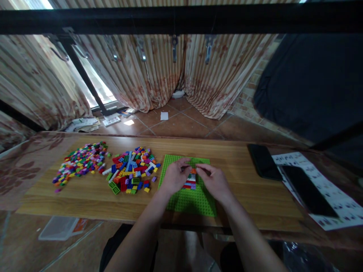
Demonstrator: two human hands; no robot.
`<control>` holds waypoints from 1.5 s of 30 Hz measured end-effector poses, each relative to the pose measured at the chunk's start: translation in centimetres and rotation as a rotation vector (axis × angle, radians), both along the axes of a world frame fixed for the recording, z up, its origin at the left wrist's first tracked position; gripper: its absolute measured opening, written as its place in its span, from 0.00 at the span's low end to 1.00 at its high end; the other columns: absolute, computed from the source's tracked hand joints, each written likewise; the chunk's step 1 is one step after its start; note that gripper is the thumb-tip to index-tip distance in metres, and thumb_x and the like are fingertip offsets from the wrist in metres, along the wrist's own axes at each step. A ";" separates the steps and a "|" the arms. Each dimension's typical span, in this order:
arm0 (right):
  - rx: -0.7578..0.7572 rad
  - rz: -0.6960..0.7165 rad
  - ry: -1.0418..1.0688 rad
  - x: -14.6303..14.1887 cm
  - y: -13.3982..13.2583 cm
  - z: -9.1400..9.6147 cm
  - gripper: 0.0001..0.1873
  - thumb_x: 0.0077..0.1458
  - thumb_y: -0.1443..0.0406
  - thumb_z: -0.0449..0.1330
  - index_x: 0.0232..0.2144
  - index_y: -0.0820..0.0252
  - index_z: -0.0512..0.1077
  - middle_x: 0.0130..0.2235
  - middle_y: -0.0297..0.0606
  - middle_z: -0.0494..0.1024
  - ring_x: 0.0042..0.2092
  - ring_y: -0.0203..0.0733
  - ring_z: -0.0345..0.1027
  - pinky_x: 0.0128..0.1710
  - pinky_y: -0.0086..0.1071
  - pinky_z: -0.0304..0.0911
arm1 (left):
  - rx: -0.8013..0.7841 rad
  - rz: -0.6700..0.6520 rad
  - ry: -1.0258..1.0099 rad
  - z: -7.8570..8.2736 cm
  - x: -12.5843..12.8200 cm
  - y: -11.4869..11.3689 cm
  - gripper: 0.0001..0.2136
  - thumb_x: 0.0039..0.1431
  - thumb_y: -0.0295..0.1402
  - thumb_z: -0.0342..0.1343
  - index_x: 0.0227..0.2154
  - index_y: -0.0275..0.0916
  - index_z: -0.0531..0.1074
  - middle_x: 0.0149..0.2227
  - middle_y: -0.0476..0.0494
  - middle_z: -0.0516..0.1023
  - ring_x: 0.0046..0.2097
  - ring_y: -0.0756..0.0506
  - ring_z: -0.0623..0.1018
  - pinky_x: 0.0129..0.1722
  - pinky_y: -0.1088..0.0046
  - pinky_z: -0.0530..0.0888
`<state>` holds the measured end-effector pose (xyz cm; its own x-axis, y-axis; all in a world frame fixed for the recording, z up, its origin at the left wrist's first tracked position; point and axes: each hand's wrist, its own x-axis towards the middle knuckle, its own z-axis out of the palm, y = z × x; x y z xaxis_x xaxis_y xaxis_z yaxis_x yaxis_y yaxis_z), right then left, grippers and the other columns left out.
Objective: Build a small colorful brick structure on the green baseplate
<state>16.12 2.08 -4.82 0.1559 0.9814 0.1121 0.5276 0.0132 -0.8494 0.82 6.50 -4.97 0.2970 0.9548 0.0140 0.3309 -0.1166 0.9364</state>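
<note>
A green studded baseplate (pixel 195 207) lies on the wooden table beneath both hands. Near its middle is a small build of toy bricks (pixel 189 186) in red, white, blue and purple, partly covered by my left hand. At the far end of this build an orange brick (pixel 193 171) shows between my hands. My left hand (pixel 178 176) bends over the build's left side, its fingers curled and drawn together. From the right, my right hand (pixel 214 181) reaches in with thumb and forefinger close together beside the orange brick. Anything between either hand's fingertips is too small or hidden to make out.
Left of the baseplate lie a heap of larger bricks (pixel 132 170) and a pile of small bricks (pixel 82 162). At the right are a black phone-like slab (pixel 263 161), another dark slab (pixel 309 190) and a printed sheet (pixel 343 200). A black bar (pixel 181 19) crosses overhead.
</note>
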 end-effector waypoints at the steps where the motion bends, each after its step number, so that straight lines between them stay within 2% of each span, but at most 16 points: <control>1: 0.007 -0.002 0.003 0.2 0.0 0.1 0.15 0.56 0.59 0.55 0.39 0.57 0.79 0.40 0.41 0.82 0.41 0.46 0.75 0.44 0.41 0.67 | -0.008 0.001 -0.004 0.1 0.0 0.0 0.16 0.55 0.28 0.55 0.47 0.37 0.74 0.37 0.43 0.82 0.37 0.45 0.80 0.38 0.72 0.75; 6: 0.011 0.027 -0.041 0.4 -0.2 0.2 0.15 0.57 0.58 0.54 0.34 0.57 0.79 0.36 0.40 0.82 0.37 0.44 0.75 0.39 0.38 0.66 | -0.023 0.014 -0.012 0.2 0.1 0.0 0.17 0.55 0.28 0.55 0.48 0.36 0.73 0.37 0.43 0.82 0.36 0.46 0.80 0.36 0.73 0.74; 12: 0.021 0.012 -0.073 0.1 -0.1 0.2 0.12 0.55 0.60 0.56 0.32 0.55 0.79 0.34 0.38 0.82 0.36 0.43 0.74 0.39 0.37 0.65 | -0.006 0.015 -0.031 -0.1 0.2 0.2 0.17 0.54 0.27 0.55 0.48 0.35 0.73 0.37 0.42 0.82 0.37 0.46 0.80 0.37 0.72 0.75; 24: 0.000 -0.004 -0.108 -0.2 0.0 0.6 0.13 0.56 0.60 0.55 0.31 0.56 0.79 0.34 0.39 0.82 0.35 0.43 0.73 0.38 0.36 0.64 | 0.037 0.020 -0.002 -0.3 0.0 0.1 0.16 0.54 0.27 0.54 0.47 0.36 0.75 0.36 0.42 0.82 0.35 0.46 0.80 0.36 0.73 0.74; 37: -0.031 0.010 -0.133 -0.2 0.1 0.7 0.13 0.56 0.62 0.55 0.32 0.57 0.79 0.35 0.40 0.82 0.36 0.44 0.74 0.38 0.35 0.63 | 0.004 0.034 -0.006 0.1 0.1 -0.1 0.15 0.54 0.25 0.55 0.45 0.35 0.75 0.36 0.43 0.82 0.36 0.48 0.80 0.34 0.76 0.74; 45: -0.015 0.018 -0.167 -0.3 0.0 0.6 0.14 0.57 0.59 0.55 0.33 0.59 0.79 0.36 0.42 0.81 0.37 0.44 0.74 0.39 0.36 0.63 | 0.001 0.036 0.001 0.7 0.2 -0.2 0.14 0.54 0.23 0.55 0.44 0.34 0.75 0.35 0.44 0.82 0.35 0.48 0.80 0.35 0.76 0.74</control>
<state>15.79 2.07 -4.19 0.1187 0.9856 0.1204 0.6612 0.0120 -0.7501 1.06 6.27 -4.29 0.2629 0.9647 0.0143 0.3359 -0.1054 0.9360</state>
